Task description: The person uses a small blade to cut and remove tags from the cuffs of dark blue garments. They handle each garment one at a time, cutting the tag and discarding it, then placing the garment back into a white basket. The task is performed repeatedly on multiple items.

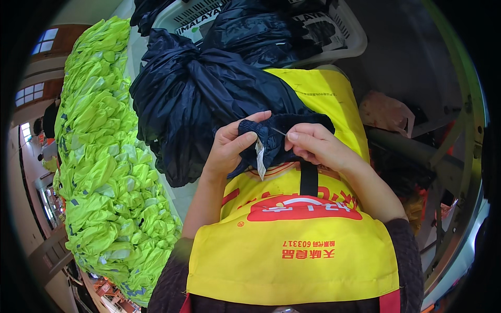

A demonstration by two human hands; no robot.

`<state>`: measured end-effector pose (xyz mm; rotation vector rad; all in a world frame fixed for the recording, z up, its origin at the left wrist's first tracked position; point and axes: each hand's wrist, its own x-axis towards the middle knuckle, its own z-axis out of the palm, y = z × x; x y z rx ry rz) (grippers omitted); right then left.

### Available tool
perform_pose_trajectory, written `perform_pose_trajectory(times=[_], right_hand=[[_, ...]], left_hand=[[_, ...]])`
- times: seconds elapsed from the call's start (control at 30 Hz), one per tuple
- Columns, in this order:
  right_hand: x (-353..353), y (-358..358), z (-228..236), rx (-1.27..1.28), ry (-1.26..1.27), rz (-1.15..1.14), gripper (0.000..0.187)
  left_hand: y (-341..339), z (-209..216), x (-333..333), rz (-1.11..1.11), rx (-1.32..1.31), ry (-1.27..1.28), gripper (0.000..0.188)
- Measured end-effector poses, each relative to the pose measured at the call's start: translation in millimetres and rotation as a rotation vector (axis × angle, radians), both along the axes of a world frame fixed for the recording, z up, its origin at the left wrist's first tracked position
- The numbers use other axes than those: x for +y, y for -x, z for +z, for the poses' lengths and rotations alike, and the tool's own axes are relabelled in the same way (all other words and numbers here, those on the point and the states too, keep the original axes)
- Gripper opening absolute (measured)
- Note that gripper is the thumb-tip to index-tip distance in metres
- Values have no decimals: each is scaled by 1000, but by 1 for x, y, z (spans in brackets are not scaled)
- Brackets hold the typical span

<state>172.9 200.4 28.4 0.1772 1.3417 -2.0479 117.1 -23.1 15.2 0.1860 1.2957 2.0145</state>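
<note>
Over my lap spreads a dark navy garment [219,88] of shiny, crumpled cloth. My left hand [229,143] is closed on a ribbed edge [251,127] of dark fabric, pinched between thumb and fingers. Beneath that edge hangs a small white label [260,159]. To its right, my right hand [315,146] pinches a thin, pale, pointed tool [279,131], its tip directed left at the ribbed fabric. The fingers cover most of the tool, so its kind cannot be made out. More dark knit cloth [308,121] lies behind the right hand.
A yellow apron [292,276] with red print covers my front and lap. A large heap of neon yellow-green garments [104,172] runs along my left. Ahead stands a white plastic basket [355,39] with dark garments. Metal framing [402,148] and a pale plastic bag [385,112] are at right.
</note>
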Motion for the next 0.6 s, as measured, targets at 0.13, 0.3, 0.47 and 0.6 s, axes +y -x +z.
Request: perform_pose_trajectory(times=[0.13, 0.3, 0.47, 0.6], right_hand=[[-1, 5, 0, 22, -27, -10, 30], [-6, 9, -7, 87, -62, 14, 30], [2, 12, -5, -18, 14, -187, 28], [-9, 13, 10, 431, -397, -204, 25]], left_hand=[[0, 4, 4, -9, 25, 26, 28], [0, 6, 7, -45, 68, 54, 37], [0, 4, 3, -94, 58, 137, 37], [3, 4, 8, -113, 273, 313, 33]])
